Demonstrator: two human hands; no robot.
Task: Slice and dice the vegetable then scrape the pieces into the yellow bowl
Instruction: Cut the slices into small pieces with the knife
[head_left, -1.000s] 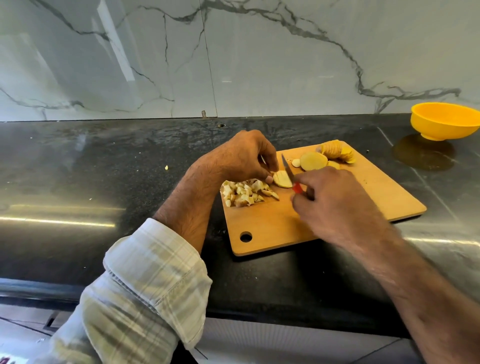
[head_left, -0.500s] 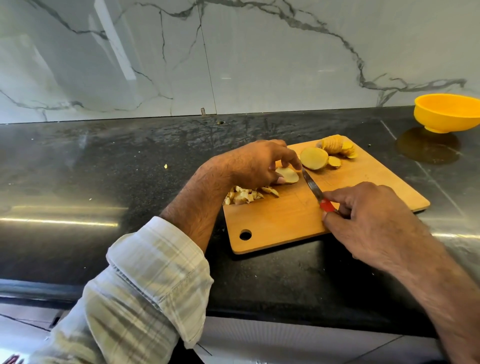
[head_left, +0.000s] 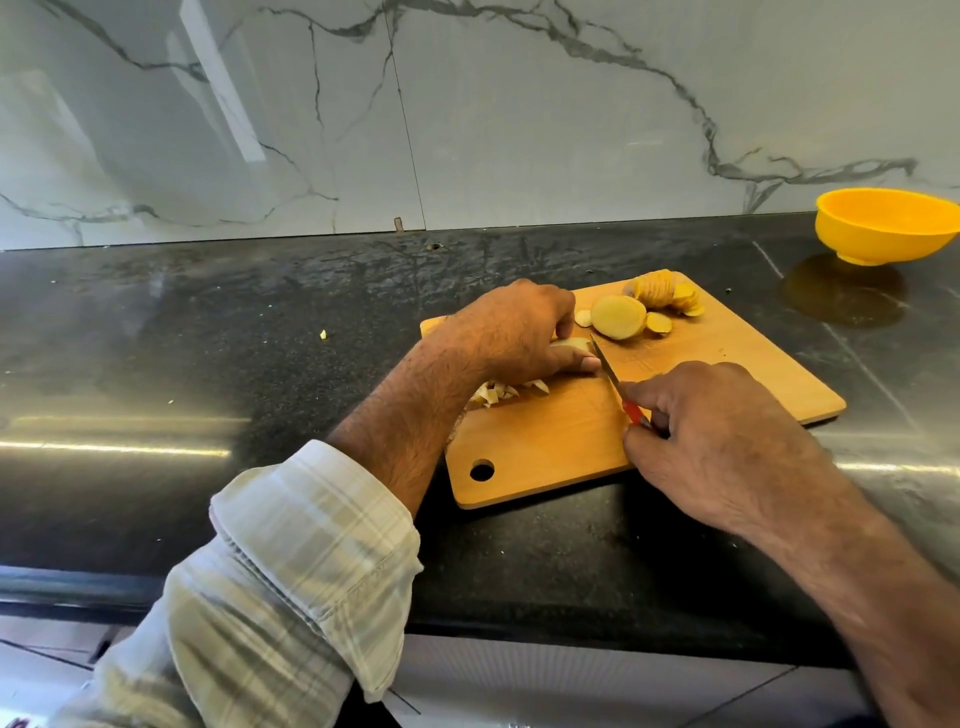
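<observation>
A wooden cutting board (head_left: 727, 374) lies on the black counter. My left hand (head_left: 511, 332) holds a pale potato slice (head_left: 574, 344) down on the board, mostly hidden under the fingers. My right hand (head_left: 711, 441) grips a small red-handled knife (head_left: 615, 384), its blade tip right beside the slice and my left thumb. A pile of diced pieces (head_left: 506, 392) lies partly under my left wrist. More potato slices (head_left: 618, 317) and a fanned stack (head_left: 670, 293) sit at the board's far side. The yellow bowl (head_left: 888, 226) stands far right.
The marble wall (head_left: 467, 114) backs the black counter (head_left: 208, 338). A few small potato scraps (head_left: 323, 334) lie on the counter to the left. The counter's front edge runs just below my forearms.
My right hand drew the knife back toward me, then brought the blade against the slice again. My left hand shifted right off the diced pile and now covers the slice.
</observation>
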